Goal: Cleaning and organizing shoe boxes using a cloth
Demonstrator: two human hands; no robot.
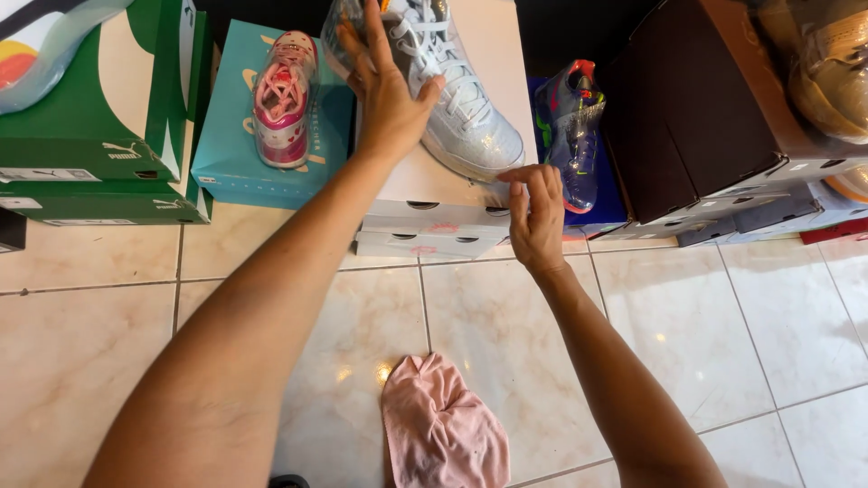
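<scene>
Clear plastic wrap covers a pale grey sneaker (457, 108) lying on a white shoebox (434, 194) at top centre. The left hand (387, 90) lies open, steadying it, while the right hand (535, 212) pinches the wrap at its toe, seemingly peeling or smoothing; that calls for a gentle pull.

White sneaker (457, 99) in clear plastic wrap, lying sole-down atop white shoebox (434, 194), toe nearest camera.

- pink cloth (440, 432) on tile floor (723, 334)
- pink shoe (283, 99) wrapped, on teal box (226, 154)
- green boxes (99, 117) stacked left
- blue shoe (571, 126) wrapped
- brown box (687, 117) right
</scene>
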